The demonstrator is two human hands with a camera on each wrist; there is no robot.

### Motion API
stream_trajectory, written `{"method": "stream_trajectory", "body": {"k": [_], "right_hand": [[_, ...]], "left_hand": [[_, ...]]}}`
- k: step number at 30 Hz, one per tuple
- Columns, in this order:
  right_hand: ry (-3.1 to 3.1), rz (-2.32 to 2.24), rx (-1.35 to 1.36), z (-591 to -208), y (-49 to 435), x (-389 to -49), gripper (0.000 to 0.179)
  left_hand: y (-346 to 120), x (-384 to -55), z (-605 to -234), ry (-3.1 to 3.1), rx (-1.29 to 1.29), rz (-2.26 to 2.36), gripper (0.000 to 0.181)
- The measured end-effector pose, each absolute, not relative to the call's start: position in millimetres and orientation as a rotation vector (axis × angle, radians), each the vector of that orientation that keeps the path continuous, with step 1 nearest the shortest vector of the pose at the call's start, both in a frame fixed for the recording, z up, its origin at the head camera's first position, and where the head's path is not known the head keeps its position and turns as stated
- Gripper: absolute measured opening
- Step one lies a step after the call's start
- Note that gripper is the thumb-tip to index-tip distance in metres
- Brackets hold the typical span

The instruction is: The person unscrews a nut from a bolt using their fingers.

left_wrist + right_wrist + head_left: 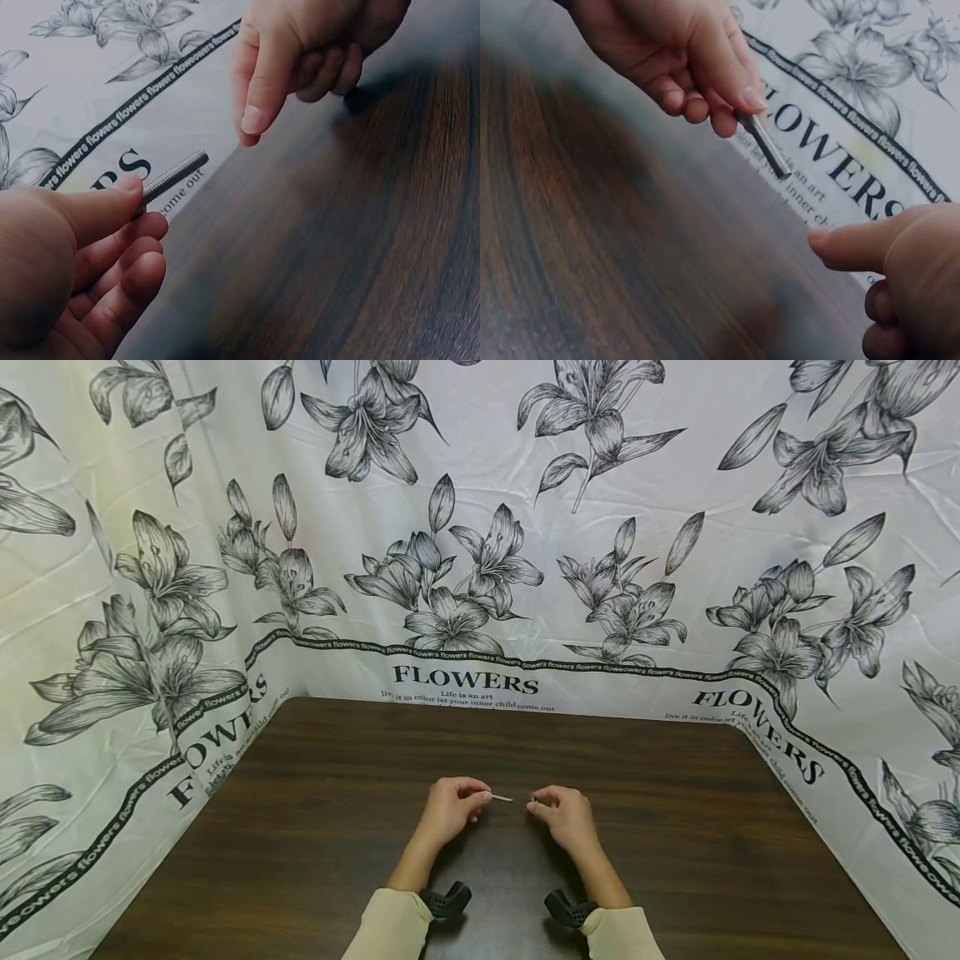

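Between thumb and index finger, my left hand (pixel 452 807) pinches one end of a threaded metal bolt (pixel 176 176). Its free end points right, toward my other hand, and the end in the fingers is hidden. My right hand (pixel 566 814) faces it a short gap away, thumb and index tips brought together and the other fingers curled. A small dark piece (pixel 534 799) shows at those fingertips in the head view; I cannot tell its kind. In the right wrist view, the bolt (pixel 769 150) slants down toward my right thumb (pixel 847 247) without touching it.
Both hands are above a dark wood-grain table (pixel 337 768). White cloth with black flower prints and lettering (pixel 465 681) stands around its back and sides. Black wrist devices (pixel 447 902) sit at both cream sleeves (pixel 390 927).
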State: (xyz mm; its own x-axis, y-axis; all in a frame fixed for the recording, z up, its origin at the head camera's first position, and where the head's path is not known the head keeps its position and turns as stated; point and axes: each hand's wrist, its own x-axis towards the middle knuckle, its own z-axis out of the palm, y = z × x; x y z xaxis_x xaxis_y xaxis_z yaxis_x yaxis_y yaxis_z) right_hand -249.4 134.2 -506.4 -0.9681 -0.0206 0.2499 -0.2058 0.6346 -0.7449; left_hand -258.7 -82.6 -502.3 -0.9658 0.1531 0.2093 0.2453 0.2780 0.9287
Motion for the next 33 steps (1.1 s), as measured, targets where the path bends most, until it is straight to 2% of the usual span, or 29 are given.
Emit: {"method": "stream_trajectory", "body": {"k": [14,25,33], "right_hand": [[-2.806,0.75,0.061,-514,126,-244,0.025],[-2.76,0.698,0.053,-519,123,-241,0.028],[-2.818,0.736,-0.008,-514,126,-243,0.028]], "left_hand": [[-90,-260,-516,-2.462,-0.306,-1.731,0.004],[-87,-259,-521,-2.533,-0.297,-1.386,0.006],[-83,-259,-516,-2.601,-0.338,-1.306,0.006]]}}
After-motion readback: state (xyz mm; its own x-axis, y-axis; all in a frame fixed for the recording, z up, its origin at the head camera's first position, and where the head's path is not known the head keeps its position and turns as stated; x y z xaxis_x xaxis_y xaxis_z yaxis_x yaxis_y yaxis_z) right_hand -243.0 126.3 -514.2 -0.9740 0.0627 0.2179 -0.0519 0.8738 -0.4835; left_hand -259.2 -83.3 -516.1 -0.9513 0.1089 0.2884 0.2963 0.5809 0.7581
